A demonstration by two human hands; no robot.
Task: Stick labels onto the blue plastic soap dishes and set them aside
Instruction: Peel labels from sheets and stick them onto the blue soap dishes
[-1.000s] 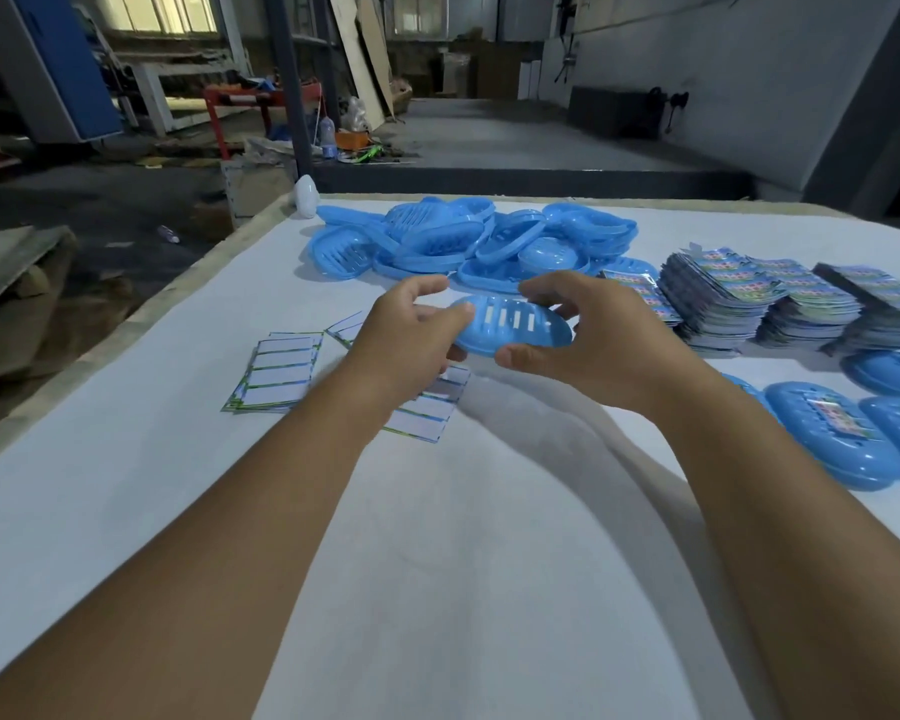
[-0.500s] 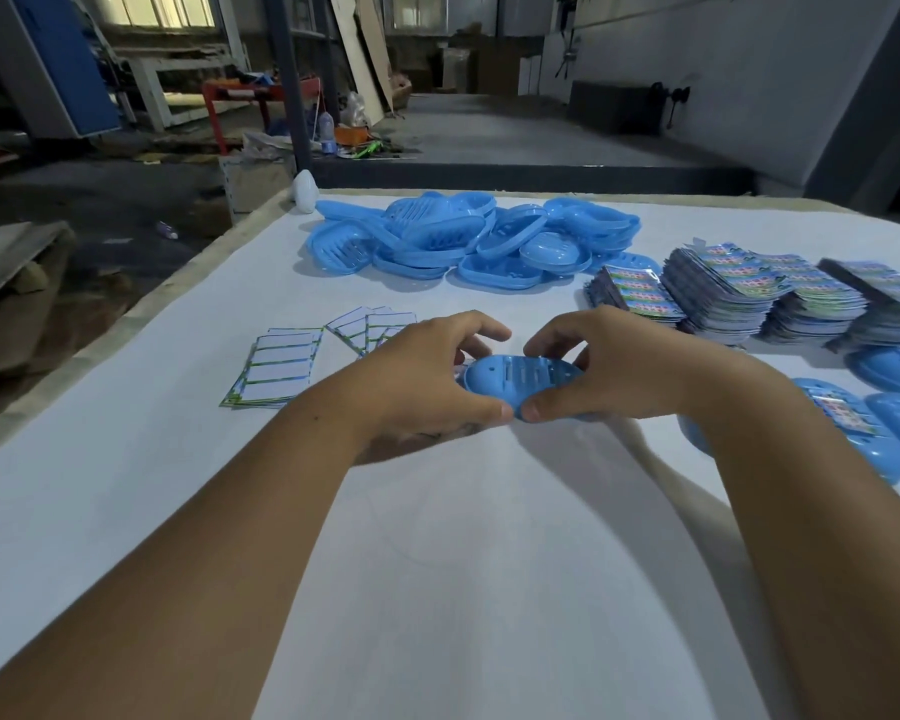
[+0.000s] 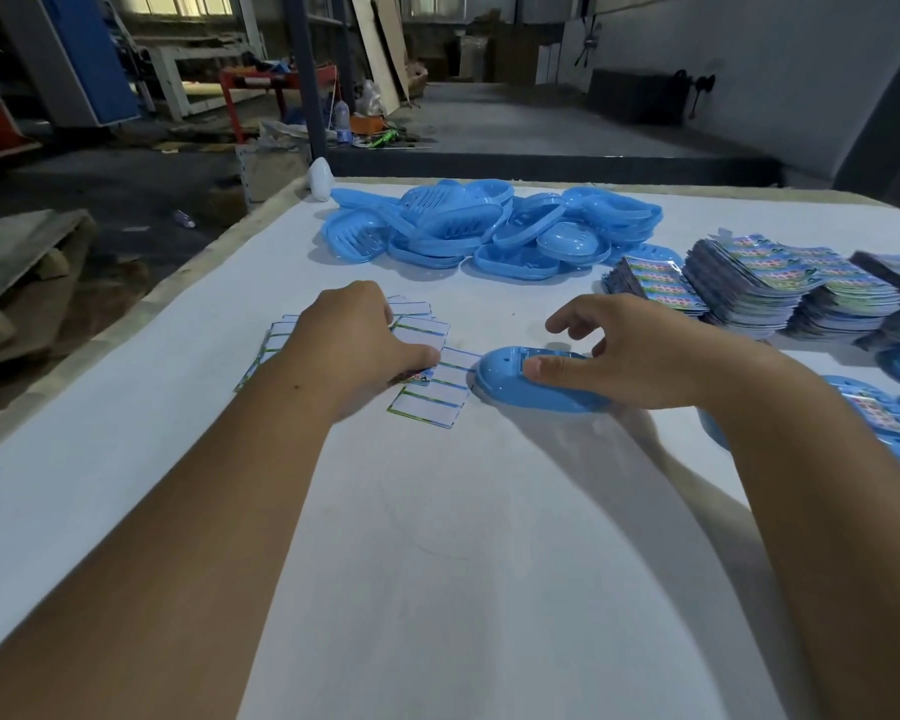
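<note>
A blue soap dish (image 3: 505, 389) lies upside down on the white table (image 3: 437, 563), in front of me. My right hand (image 3: 630, 358) holds it, thumb on its top and fingers at its far side, index finger lifted. Left of the dish, several label sheets (image 3: 427, 402) with white backs are spread out. My left hand (image 3: 354, 340) rests on them, its fingers curled down, and pinches a colourful label (image 3: 418, 376) at the thumb. The fingertips are hidden under the hand.
A heap of unlabelled blue dishes (image 3: 489, 231) fills the far middle of the table. Stacks of printed labels (image 3: 759, 283) stand at the right. Labelled dishes (image 3: 884, 413) lie at the right edge. A small white object (image 3: 319, 179) sits at the far left corner.
The dish went from both hands down onto the table. My left hand let go of it and moved left onto the label sheets. My right hand stays on the dish.
</note>
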